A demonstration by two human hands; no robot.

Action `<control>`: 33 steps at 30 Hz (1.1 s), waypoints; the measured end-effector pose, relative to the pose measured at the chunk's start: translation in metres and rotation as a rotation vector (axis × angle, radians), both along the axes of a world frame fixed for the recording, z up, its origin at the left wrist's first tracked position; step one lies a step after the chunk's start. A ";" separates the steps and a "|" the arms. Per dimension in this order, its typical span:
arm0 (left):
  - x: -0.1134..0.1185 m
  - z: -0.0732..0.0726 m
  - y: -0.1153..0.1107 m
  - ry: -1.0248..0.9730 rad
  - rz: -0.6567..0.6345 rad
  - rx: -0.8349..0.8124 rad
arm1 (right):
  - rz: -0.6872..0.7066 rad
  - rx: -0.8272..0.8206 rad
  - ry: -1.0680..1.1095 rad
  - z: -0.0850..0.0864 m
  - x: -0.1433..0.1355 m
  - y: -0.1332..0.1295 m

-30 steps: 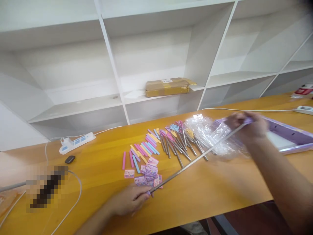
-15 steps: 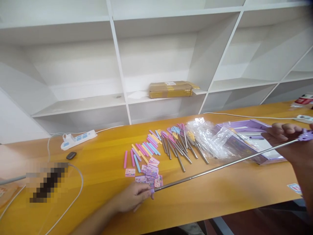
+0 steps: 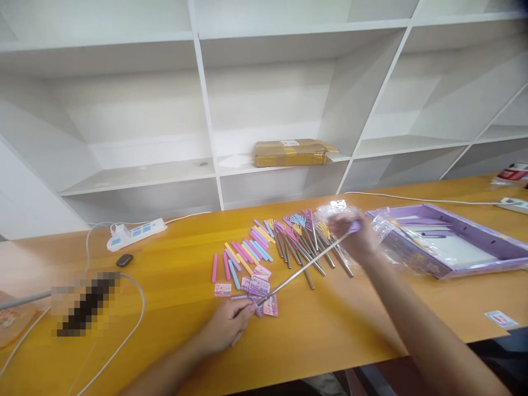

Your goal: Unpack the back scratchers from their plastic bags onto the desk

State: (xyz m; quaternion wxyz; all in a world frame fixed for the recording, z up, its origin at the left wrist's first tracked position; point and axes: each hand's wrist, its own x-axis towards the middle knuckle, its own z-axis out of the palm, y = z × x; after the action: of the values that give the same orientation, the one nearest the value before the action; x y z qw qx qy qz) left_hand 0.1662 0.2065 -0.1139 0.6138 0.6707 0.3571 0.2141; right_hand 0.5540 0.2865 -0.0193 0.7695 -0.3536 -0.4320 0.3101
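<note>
A thin metal telescopic rod [image 3: 303, 269] with purple ends slants between my two hands. My left hand [image 3: 231, 323] is closed on its lower end, beside a heap of small printed cards [image 3: 259, 286]. My right hand [image 3: 357, 239], slightly blurred, grips the purple head at the upper end, over the clear plastic bags. Metal rods with pink, blue and yellow claw-shaped heads [image 3: 305, 242] lie in a pile behind the rod. Left of them are several pink, yellow, blue and purple tubes [image 3: 247, 250].
A purple open box [image 3: 443, 269] stands at the right, with plastic wrap over its left side. A power strip [image 3: 136, 234], a small black object [image 3: 124, 260] and cables lie at the left. A taped carton [image 3: 291, 154] sits on the white shelf behind. A sticker [image 3: 501, 319] is near the front edge.
My right hand has moved left, from over the purple box to the plastic bags, and the rod between my hands is shorter. My left hand stays nearly in place.
</note>
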 end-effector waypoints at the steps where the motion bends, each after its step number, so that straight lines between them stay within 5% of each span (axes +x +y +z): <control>1: 0.001 -0.003 0.000 -0.049 0.043 -0.032 | 0.157 -0.053 -0.049 -0.013 -0.040 -0.001; 5: 0.006 -0.007 0.000 -0.177 0.156 -0.104 | 0.522 -0.133 -0.066 -0.070 -0.180 -0.023; 8: 0.008 -0.008 0.000 -0.212 0.167 -0.128 | 0.652 -0.167 0.092 -0.094 -0.221 -0.035; 17: 0.005 -0.017 0.007 -0.101 0.191 -0.157 | 0.720 -0.271 0.022 -0.120 -0.204 -0.016; 33: 0.003 -0.010 0.005 -0.091 0.169 -0.117 | 0.680 -0.220 -0.070 -0.115 -0.200 -0.021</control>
State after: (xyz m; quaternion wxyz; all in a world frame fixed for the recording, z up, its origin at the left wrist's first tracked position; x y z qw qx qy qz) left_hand 0.1696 0.2116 -0.1241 0.6470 0.5910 0.3962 0.2742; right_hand 0.3541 0.2654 -0.1348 0.5645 -0.2806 -0.5150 0.5808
